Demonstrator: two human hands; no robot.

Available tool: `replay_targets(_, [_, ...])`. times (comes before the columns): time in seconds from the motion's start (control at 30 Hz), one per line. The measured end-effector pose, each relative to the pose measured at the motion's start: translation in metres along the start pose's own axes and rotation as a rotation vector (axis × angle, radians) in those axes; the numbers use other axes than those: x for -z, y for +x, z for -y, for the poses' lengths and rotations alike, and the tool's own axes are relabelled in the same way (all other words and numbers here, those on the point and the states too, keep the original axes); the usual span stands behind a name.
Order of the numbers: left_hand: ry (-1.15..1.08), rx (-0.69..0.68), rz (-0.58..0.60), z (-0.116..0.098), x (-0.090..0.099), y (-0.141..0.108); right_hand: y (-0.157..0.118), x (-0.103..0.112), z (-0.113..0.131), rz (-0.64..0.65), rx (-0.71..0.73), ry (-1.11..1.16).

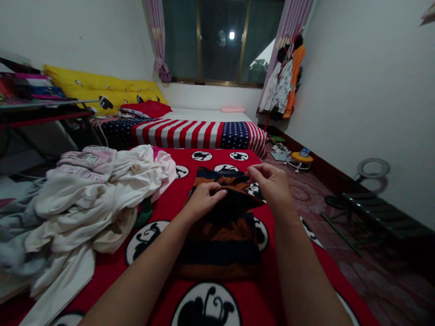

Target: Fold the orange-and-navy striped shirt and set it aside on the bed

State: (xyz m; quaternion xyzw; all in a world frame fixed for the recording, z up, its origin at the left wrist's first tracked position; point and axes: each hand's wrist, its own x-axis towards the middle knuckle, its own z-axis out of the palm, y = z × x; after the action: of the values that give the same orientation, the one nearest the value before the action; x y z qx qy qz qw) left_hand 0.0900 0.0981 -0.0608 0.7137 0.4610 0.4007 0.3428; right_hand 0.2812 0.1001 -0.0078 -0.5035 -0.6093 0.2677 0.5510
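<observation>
The left hand [204, 199] pinches the folded shirt [224, 244] — brown and dark striped — at its raised upper part; the right hand [272, 183] has thumb and finger together at its far edge. The shirt lies on the red blanket [156, 267], right of the heaped clothes [88, 199].
</observation>
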Motion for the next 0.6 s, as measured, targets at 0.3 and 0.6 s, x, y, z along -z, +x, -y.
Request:
replay_targets(0.3, [-0.517,0.208,-0.091,-0.011,0.024,-0.002,-0.007,-0.011,-0.004,0.252,-0.042,-0.146])
replay_targets(0.6, [-0.578,0.147,-0.214,-0.016,0.032,0.0,-0.021,-0.027,0.004,0.494,-0.059,-0.087])
